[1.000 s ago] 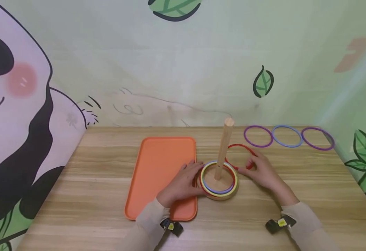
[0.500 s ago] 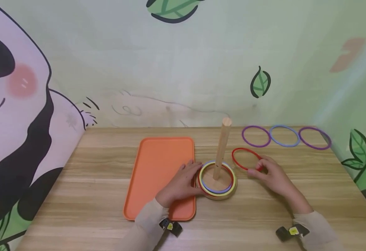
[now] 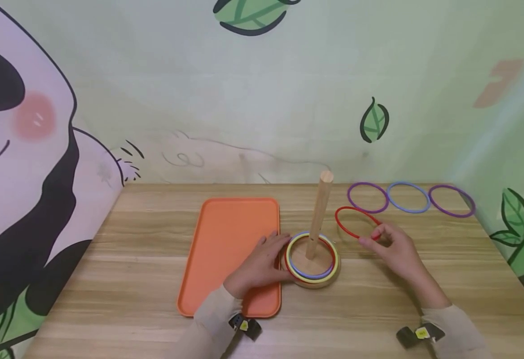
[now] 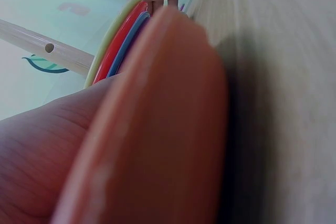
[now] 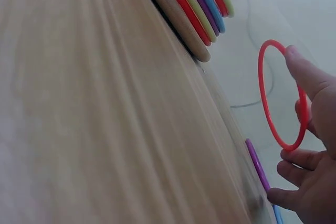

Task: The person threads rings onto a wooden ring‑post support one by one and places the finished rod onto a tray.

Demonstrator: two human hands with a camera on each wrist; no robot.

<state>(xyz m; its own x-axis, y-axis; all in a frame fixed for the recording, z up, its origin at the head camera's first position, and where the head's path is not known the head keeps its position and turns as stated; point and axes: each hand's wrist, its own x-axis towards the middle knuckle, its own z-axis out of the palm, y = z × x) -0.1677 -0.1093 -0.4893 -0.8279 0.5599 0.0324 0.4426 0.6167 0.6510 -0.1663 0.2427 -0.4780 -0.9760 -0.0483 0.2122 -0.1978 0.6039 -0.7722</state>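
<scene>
Between its thumb and fingertips, my right hand (image 3: 394, 249) pinches a thin red ring (image 5: 261, 80), tilted up in the air right of the wooden post (image 3: 320, 214). The post rises from a round wooden base (image 5: 199, 51). Several coloured rings (image 5: 202, 3) lie stacked around its foot, a yellow one on top. My left hand (image 3: 259, 264) lies over the right side of an orange tray (image 3: 230, 224), its extended fingers and thumb reaching the left side of the base and rings. Up close, the tray's edge hides much of that hand in the left wrist view.
Along the table's back right edge lie a purple ring (image 3: 369, 212), a blue ring (image 3: 410, 212) and another purple ring (image 3: 452, 216) in a row. Behind the wooden table (image 3: 122, 279) hangs a wall sheet printed with a panda and leaves.
My right hand has moved right, away from the post, carrying the red ring, then slightly up over the last half second. My left hand stays by the base.
</scene>
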